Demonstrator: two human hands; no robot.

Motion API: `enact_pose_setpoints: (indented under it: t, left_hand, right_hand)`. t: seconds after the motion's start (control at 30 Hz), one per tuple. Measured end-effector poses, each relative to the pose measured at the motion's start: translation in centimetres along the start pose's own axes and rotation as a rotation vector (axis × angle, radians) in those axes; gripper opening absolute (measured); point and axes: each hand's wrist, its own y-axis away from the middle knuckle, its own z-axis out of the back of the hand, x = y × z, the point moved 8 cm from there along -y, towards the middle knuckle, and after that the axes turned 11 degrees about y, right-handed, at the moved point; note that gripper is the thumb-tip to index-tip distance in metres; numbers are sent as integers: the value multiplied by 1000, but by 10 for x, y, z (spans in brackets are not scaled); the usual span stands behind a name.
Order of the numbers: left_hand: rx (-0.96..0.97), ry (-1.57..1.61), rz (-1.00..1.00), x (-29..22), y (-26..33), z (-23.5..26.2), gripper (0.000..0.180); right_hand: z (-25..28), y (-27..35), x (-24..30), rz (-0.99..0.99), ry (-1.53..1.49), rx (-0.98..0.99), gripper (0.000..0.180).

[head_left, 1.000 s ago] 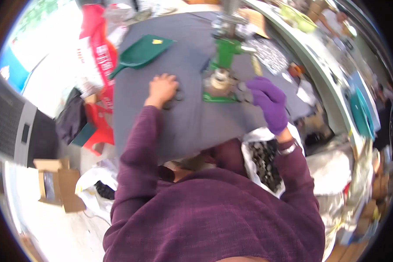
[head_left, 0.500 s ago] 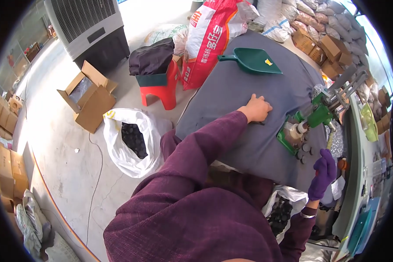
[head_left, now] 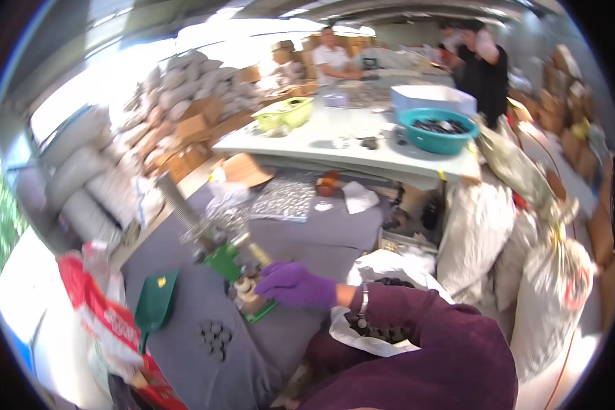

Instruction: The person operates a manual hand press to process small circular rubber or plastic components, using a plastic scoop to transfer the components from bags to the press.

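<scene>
My right hand (head_left: pixel 292 284), in a purple glove, reaches in from the right to the green hand press (head_left: pixel 224 262). Its fingertips are beside the pale round part over the press base (head_left: pixel 261 313); blur hides whether they grip anything. The press stands on a table covered with grey cloth (head_left: pixel 184 273). A group of small dark round pieces (head_left: pixel 215 339) lies on the cloth in front of it. Under my right forearm a white sack (head_left: pixel 342 335) holds many dark pieces (head_left: pixel 379 329). My left hand is out of the picture.
A green dustpan (head_left: pixel 156 304) lies at the cloth's left side, near a red and white sack (head_left: pixel 106 307). Beyond the press are bubble wrap (head_left: pixel 283 198) and a white table (head_left: pixel 307 142) with a teal basin (head_left: pixel 439 139). Full sacks (head_left: pixel 475 236) stand right. People (head_left: pixel 331 58) are in the background.
The view has swung to the right. My gloved right hand has come from near the table edge to the press. My left hand, earlier resting on the cloth, has left the picture.
</scene>
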Motion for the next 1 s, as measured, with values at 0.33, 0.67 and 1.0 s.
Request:
enact_pose_setpoints:
  t: [0.33,0.67,1.0]
  left_hand:
    - [-87,-1879,-739,54,158,237,36]
    - [-436,-541,259,114,43,111,49]
    - [307,-786,-161,43,83,-180,52]
  right_hand:
    - [20,5,8,65,29,-92,15]
    - [19,6,6,79,59,-107,15]
    - [17,5,7,-52,-18,-20,20]
